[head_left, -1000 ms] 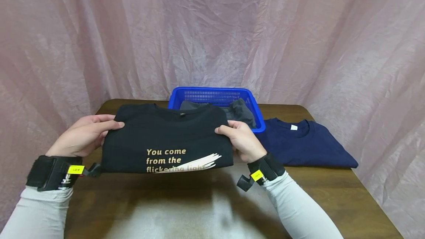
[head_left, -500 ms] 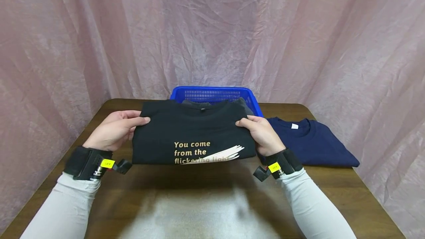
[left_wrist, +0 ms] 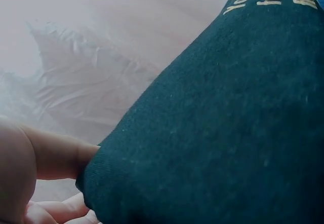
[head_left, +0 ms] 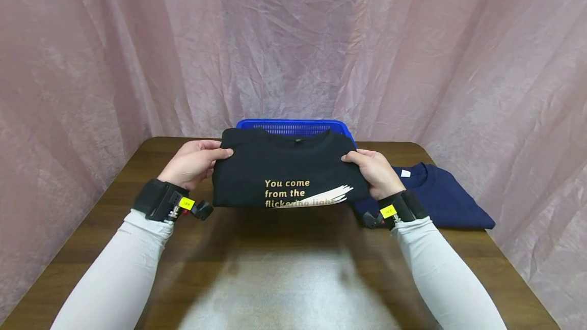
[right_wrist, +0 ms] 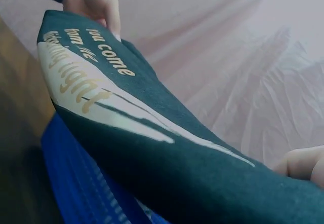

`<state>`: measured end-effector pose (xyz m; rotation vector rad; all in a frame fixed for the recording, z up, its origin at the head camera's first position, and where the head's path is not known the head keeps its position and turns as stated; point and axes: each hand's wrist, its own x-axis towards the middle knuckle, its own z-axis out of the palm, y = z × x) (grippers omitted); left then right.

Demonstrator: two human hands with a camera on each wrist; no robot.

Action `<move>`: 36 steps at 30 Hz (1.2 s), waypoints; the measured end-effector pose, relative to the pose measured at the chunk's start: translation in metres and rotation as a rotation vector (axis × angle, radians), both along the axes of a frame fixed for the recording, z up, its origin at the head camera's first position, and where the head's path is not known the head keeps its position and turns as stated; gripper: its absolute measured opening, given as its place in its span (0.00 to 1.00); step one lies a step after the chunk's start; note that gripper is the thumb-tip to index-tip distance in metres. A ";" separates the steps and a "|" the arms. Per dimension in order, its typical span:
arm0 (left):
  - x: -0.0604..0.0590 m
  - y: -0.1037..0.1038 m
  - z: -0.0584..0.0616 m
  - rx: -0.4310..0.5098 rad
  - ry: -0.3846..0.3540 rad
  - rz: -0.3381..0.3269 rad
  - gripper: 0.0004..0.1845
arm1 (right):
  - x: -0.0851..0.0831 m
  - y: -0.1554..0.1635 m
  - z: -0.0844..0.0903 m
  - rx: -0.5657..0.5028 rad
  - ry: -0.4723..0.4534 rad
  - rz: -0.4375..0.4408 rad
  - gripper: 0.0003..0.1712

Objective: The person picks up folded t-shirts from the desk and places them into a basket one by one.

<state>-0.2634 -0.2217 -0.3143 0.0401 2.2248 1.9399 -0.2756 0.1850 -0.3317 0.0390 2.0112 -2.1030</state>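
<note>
A folded black T-shirt point(head_left: 289, 167) with gold lettering and a white brush stroke is held up between both hands. My left hand point(head_left: 192, 163) pinches its left edge, thumb on the front and fingers behind. At the opposite edge my right hand point(head_left: 375, 171) grips the cloth the same way. Behind the shirt stands a blue plastic basket point(head_left: 293, 125); only its back rim and part of the mesh wall show in the head view. From the right wrist, the basket point(right_wrist: 81, 173) appears below the shirt point(right_wrist: 167, 158).
A folded navy T-shirt point(head_left: 449, 197) with a white neck label lies on the wooden table point(head_left: 192, 269), right of the basket. Pink curtains point(head_left: 293, 39) hang behind the table and at both sides.
Both hands have carried the black T-shirt to the right and away from me, over the front of the basket. It now hides the grey cloth seen earlier inside the basket.
</note>
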 end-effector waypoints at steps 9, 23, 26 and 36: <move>-0.031 0.015 0.008 0.018 -0.026 0.055 0.30 | -0.030 0.003 0.006 0.052 0.021 -0.052 0.13; -0.073 0.032 0.000 0.046 -0.049 0.227 0.36 | -0.074 -0.008 0.004 0.255 0.078 -0.142 0.31; -0.076 0.037 -0.002 0.032 -0.038 0.254 0.35 | -0.080 -0.010 0.001 0.300 0.076 -0.136 0.33; -0.078 0.051 -0.012 -0.171 -0.006 0.287 0.29 | -0.084 -0.018 -0.007 0.452 0.105 -0.104 0.37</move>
